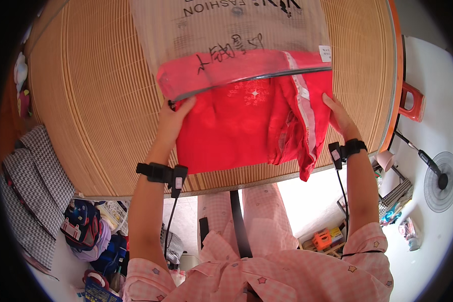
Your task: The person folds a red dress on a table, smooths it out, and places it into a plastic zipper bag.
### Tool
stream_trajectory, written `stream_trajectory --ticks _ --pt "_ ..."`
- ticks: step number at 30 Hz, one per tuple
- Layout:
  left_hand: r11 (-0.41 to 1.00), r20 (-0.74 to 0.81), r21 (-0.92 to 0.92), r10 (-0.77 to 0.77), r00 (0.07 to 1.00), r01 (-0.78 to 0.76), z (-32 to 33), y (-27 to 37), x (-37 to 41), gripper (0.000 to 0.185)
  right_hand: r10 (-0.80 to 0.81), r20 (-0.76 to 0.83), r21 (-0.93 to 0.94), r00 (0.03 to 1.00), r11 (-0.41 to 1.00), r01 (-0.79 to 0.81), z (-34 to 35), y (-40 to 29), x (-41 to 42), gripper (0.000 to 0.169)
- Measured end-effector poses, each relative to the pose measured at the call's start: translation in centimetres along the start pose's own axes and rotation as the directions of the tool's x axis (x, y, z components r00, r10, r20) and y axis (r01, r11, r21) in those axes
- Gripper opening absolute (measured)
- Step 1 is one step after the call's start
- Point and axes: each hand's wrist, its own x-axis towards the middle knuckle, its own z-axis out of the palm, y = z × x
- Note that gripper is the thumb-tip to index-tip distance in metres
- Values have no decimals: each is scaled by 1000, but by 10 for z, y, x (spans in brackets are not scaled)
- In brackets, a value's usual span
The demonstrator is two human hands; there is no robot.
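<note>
A folded red garment (226, 132) with a pale printed motif lies partly inside a translucent zip bag (226, 34). The bag's dark zipper edge crosses over the cloth, and its far part lies flat beyond the garment. My left hand (177, 119) grips the garment's left side close to the bag opening, thumb on top. On the other side, my right hand (339, 115) holds the right edge, thumb on top and fingers beneath. A white printed strip (304, 102) runs down the cloth's right part. Loose folds hang at the lower right.
Under the bag spreads a bamboo mat (98, 94). Patterned fabric (37, 188) hangs at the left, above several backpacks (83, 226). To the right stand a red plastic stool (413, 102) and an electric fan (441, 181). Cables run from both wrist straps.
</note>
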Motion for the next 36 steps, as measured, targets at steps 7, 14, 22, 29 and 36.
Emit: stream_trajectory --ticks 7,14,22,29,36 --pt "892 26 -428 -151 988 148 -3 1 -30 51 -126 50 -115 991 985 131 22 -18 -18 52" --pt "814 -400 581 281 872 4 -50 -32 32 46 -270 -100 -183 958 951 249 34 -1 27 58" --pt "-87 290 939 724 627 -334 76 44 -22 50 -87 257 310 962 951 3 -1 -12 9 69" --pt "-404 940 333 218 264 -852 285 131 58 33 -60 313 69 948 997 40 7 -8 8 80" --pt "-495 802 134 -455 388 -858 352 145 101 14 -211 253 -2 944 976 219 3 18 -13 94"
